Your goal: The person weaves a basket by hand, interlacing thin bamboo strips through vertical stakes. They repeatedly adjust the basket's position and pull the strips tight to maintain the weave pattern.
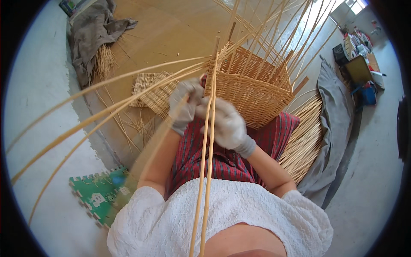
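A half-woven wicker basket point(252, 96) rests tilted against my lap, with wooden stakes at its corners. Long pale canes stick out from its rim; several sweep off to the left, and two hang down in front of me. At the basket's near left corner, my gloved left hand point(185, 105) is closed around a cane that is smeared by motion and trails toward my left forearm. My gloved right hand point(224, 124) is close beside it, under the basket's wall, fingers curled inward. Blur and the crossing canes hide what lies between its fingertips.
A red striped cloth point(201, 158) covers my lap. On the right lie a bundle of canes point(302, 141) and a grey cloth point(336, 124). A woven mat point(150, 90) is on the floor to the left, near a green foam mat point(96, 192) and a cloth-covered fibre bundle point(105, 62).
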`<state>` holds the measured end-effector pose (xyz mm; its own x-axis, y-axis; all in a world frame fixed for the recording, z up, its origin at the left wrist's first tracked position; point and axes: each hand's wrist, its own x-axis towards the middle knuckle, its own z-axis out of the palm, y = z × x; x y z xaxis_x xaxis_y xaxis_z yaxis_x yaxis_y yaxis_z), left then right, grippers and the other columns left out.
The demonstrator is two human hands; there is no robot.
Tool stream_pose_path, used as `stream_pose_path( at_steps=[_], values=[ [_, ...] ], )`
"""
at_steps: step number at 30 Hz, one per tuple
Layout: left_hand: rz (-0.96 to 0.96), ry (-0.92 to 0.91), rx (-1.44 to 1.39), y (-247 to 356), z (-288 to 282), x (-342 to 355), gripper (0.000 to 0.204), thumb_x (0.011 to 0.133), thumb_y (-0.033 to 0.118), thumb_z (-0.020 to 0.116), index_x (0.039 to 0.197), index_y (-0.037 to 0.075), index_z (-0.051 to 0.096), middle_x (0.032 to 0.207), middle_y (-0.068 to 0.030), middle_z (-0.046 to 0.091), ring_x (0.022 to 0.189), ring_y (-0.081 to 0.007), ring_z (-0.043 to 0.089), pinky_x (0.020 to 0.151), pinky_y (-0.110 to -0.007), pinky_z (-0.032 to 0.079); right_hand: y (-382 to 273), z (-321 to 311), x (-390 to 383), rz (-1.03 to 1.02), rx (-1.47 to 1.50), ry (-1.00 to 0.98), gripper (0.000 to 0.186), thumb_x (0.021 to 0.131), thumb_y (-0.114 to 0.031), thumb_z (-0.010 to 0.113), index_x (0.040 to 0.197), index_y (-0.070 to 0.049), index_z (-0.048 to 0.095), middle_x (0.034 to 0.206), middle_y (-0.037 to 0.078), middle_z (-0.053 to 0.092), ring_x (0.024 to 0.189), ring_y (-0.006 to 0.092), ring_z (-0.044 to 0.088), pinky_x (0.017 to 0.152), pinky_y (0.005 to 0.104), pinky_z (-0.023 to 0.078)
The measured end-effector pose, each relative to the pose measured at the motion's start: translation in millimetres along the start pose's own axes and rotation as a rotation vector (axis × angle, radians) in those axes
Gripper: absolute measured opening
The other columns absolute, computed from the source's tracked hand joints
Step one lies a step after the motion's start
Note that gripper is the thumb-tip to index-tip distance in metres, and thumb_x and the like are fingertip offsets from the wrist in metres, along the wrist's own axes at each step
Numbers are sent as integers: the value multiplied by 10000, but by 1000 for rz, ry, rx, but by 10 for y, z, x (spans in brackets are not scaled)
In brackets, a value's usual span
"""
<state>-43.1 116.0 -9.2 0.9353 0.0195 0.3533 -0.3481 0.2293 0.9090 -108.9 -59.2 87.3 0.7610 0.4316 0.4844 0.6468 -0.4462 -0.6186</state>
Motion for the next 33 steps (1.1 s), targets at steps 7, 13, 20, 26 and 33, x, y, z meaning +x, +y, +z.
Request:
stream_pose_path(
  at_steps=[7, 13, 20, 26, 33],
  values=[
    [-133, -282, 205, 750, 109, 178, 538, 961, -11, 644, 1475, 14, 487, 1021, -49, 705, 1096, -178, 648, 1022, -317, 488, -56, 229, 316, -397, -2, -465, 401, 855, -479, 712, 952, -90, 708, 834, 104, 641, 857, 327, 645, 806, 479, 528],
    [65, -319, -88, 977, 87, 641, 374, 1055, 108, 516, 1419, 23, 521, 701, 35, 507, 646, -108, 529, 775, -310, 563, -81, -233, 96, -89, -6, -407, 251, 868, -356, 717, 824, -111, 680, 842, 82, 699, 797, 312, 697, 720, 443, 564],
    [232, -166, -59, 604, 139, 176, 281, 1101, 146, 410, 1273, 19, 591, 698, -9, 460, 634, -143, 505, 753, -310, 565, 1775, -830, -239, 227, 1018, 450, 293, 1075, -279, 496, 1059, -19, 631, 671, -15, 446, 594, 122, 471, 719, 367, 533],
    [202, 77, 518, -279, 502, 248, 441, 1019, 369, 634, 1123, -59, 632, 1032, -157, 644, 925, -263, 626, 818, -343, 520, 1461, -930, -207, 327, 718, 526, 286, 1045, -185, 594, 1262, 0, 612, 795, -12, 552, 702, 124, 560, 737, 328, 555],
    [-314, 3, 800, -641, 760, 662, 787, 852, 645, 736, 1086, -81, 538, 840, -126, 560, 741, -249, 593, 604, -345, 526, 1425, -586, -322, 443, 4, 790, 135, 979, 7, 637, 1099, -6, 699, 996, 102, 722, 907, 175, 696, 808, 316, 583]
  ],
)
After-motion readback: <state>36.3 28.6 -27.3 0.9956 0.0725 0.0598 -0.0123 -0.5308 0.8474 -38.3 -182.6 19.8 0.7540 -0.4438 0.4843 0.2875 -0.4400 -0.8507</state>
